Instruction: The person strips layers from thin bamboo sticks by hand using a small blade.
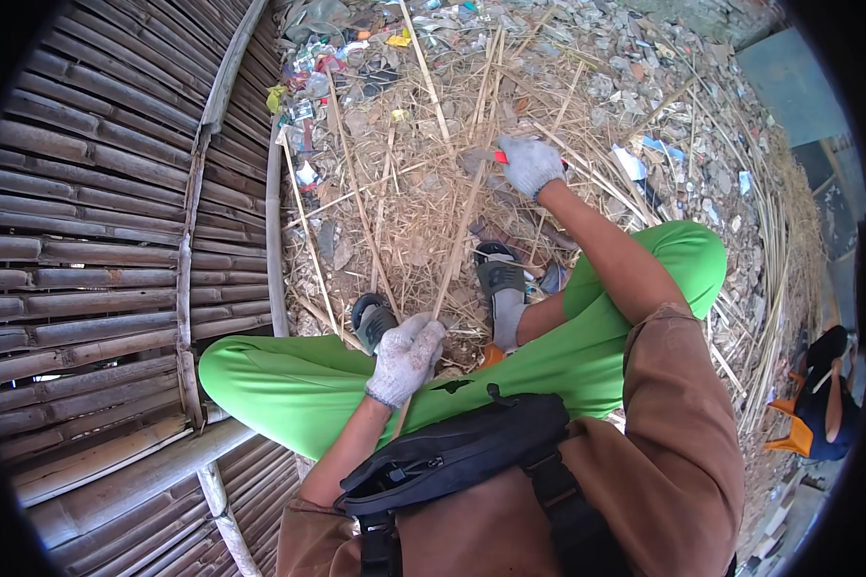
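Observation:
My left hand (407, 359), in a pale work glove, is closed round a long split bamboo strip (459, 240) close to my lap. The strip slants up and away between my feet, and its lower end passes beneath my hand toward the black waist bag (457, 452). Farther out and to the right, my gloved right hand (531, 165) grips a knife (500, 157) by its red handle. Its short blade points left and lies at the strip's far end; whether it touches is too small to tell.
Loose bamboo strips (356, 197) and shavings lie on rubble and litter ahead. A bamboo slat wall (87, 260) stands at my left. My sandalled feet (498, 274) flank the strip. At the far right sits another person (827, 394) by an orange stool (789, 430).

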Demonstrator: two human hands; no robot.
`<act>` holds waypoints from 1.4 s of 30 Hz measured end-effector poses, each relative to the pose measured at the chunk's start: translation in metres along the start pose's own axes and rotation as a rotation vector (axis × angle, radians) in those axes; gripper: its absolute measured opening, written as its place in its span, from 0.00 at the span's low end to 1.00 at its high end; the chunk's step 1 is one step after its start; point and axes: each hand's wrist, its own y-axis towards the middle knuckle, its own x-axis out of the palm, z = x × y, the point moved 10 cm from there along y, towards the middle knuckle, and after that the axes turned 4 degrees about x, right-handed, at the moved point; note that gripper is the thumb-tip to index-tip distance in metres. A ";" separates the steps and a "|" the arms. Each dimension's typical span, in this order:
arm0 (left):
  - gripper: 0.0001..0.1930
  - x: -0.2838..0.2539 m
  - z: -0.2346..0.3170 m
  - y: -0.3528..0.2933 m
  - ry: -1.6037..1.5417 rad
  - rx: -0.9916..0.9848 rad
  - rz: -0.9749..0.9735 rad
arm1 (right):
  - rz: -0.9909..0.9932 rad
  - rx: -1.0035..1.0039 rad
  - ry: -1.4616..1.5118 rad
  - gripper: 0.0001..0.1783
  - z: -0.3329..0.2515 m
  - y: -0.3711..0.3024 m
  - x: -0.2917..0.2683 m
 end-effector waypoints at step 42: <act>0.17 0.002 -0.019 0.021 -0.620 -0.121 -0.187 | -0.434 0.380 1.186 0.24 -0.053 -0.057 0.089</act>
